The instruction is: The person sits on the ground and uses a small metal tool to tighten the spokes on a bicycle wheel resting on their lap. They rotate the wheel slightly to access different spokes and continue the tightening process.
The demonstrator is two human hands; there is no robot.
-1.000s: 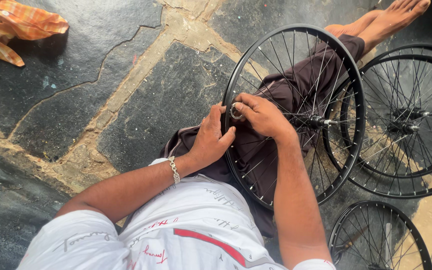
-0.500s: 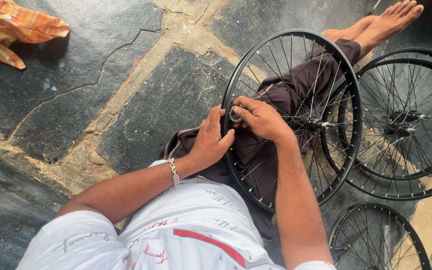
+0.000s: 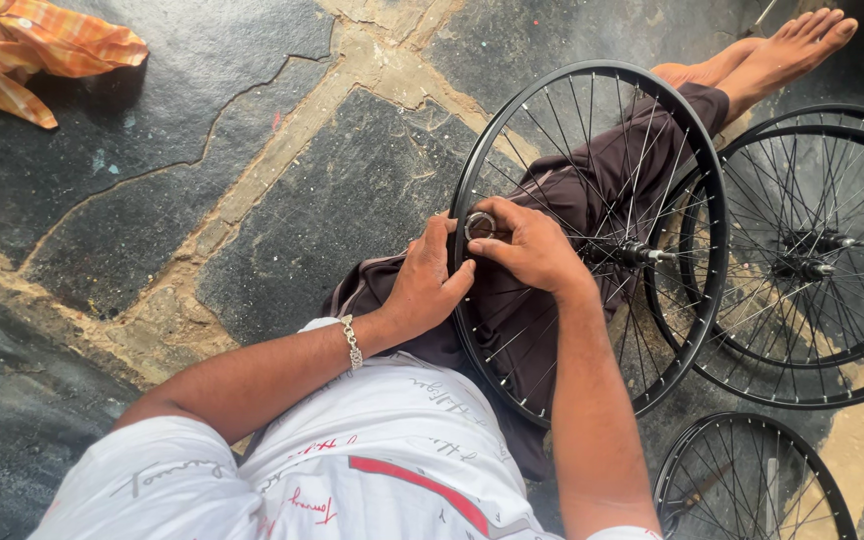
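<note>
I sit on a stone floor with a black spoked bicycle wheel standing over my lap and outstretched leg. My left hand grips the near left part of its rim, thumb hooked over the edge. My right hand holds a small round metal tool pressed against the rim beside the left thumb. The wheel's hub and axle sit just right of my right hand. A metal bracelet is on my left wrist.
Two more black spoked wheels lie on the floor, one at the right touching the held wheel and one at the lower right. An orange checked cloth lies at the top left. My bare feet reach the top right.
My right hand and the small metal tool have shifted slightly along the rim. The wheel and my left hand stay almost where they were.
</note>
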